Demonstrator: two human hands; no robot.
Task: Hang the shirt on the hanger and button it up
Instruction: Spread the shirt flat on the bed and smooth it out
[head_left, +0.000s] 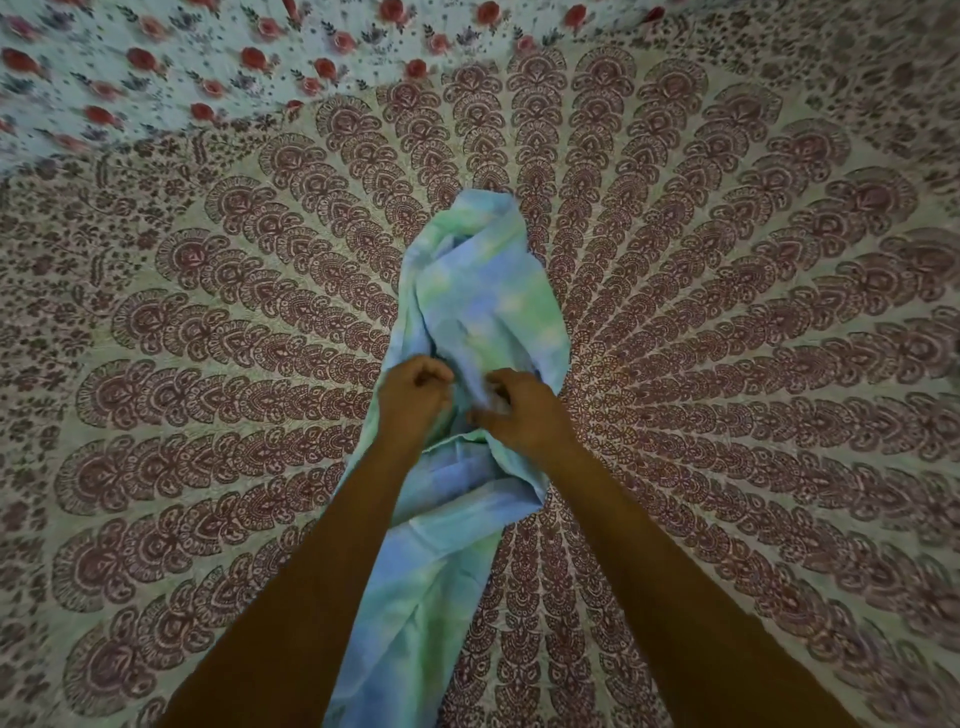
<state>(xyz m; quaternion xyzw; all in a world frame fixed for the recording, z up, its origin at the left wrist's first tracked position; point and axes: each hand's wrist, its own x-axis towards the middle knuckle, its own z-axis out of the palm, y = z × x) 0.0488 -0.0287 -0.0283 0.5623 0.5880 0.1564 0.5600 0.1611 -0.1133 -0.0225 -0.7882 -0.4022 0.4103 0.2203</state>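
Patterned bedspread (727, 312) under bunched shirt (467, 301)

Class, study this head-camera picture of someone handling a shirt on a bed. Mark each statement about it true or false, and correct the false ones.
1. Both hands grip the shirt. True: left hand and right hand are closed on it.
2. The shirt is plain white. False: it is tie-dyed blue and green.
3. A hanger shows clearly. False: none is visible.
4. The shirt lies bunched on a patterned bedspread. True.
5. The person wears long sleeves. False: both forearms are bare.
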